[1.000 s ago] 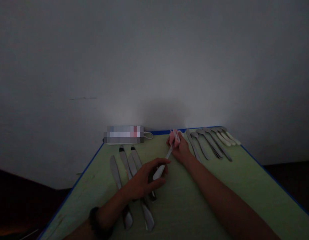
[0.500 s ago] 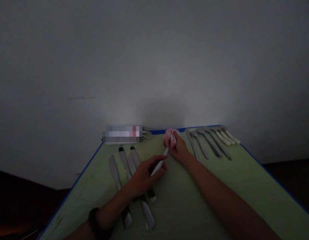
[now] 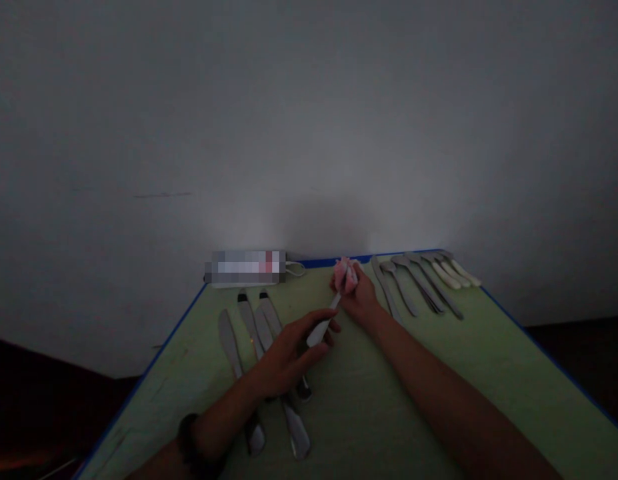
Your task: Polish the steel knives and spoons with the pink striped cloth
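My left hand (image 3: pixel 299 347) is closed around the wide, pale handle of a piece of cutlery (image 3: pixel 319 331). The handle slants up and to the right, and its far end disappears into a crumpled pink and white cloth (image 3: pixel 345 276). Fingers of my right hand (image 3: pixel 363 297) wrap the cloth around that end, so the cutlery's kind is hidden. Beneath and beside my left forearm lie several table knives (image 3: pixel 229 340), partly covered by the arm. To the right of my right hand, a spoon (image 3: pixel 401 290) and other cutlery rest in a row.
The pale green table (image 3: pixel 359 413) has a blue edge and stands against a grey wall (image 3: pixel 309 133). A blurred-out box-like thing (image 3: pixel 246 269) with a white loop sits at the back left. White-handled cutlery (image 3: pixel 446 273) lies at the back right corner.
The cloth and my right hand have shifted slightly right, and the held handle has moved a little with them. My left fingers have moved slightly. The cutlery on the table is unmoved.
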A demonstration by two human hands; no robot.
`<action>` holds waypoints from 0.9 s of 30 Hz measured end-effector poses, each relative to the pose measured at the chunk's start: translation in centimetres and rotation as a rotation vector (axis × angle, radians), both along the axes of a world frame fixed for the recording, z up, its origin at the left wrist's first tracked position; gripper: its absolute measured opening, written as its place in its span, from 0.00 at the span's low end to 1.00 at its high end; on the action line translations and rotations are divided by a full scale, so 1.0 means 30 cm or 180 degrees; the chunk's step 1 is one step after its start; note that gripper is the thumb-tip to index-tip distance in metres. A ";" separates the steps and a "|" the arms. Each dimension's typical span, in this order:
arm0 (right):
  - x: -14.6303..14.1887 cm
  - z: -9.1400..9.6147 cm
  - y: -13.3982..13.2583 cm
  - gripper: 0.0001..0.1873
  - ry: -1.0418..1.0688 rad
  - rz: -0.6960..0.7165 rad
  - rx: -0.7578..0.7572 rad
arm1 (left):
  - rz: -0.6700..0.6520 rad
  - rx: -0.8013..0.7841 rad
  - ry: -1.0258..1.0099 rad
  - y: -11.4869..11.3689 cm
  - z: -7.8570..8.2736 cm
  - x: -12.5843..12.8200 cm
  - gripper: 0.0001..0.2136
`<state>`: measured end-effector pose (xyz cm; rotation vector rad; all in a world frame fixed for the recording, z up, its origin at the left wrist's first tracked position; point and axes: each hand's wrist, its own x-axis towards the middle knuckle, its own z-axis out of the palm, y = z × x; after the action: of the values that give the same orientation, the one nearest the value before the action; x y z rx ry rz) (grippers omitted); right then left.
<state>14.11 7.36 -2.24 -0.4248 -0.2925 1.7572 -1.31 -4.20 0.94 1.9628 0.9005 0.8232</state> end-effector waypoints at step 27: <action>-0.018 -0.013 -0.030 0.13 -0.1080 0.0370 0.0579 | 0.0494 -0.0610 0.0151 0.023 -0.006 0.028 0.11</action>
<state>13.56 6.46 -2.62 -0.5827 -0.7252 1.7488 -0.46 -3.50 0.77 1.7692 1.1287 0.7500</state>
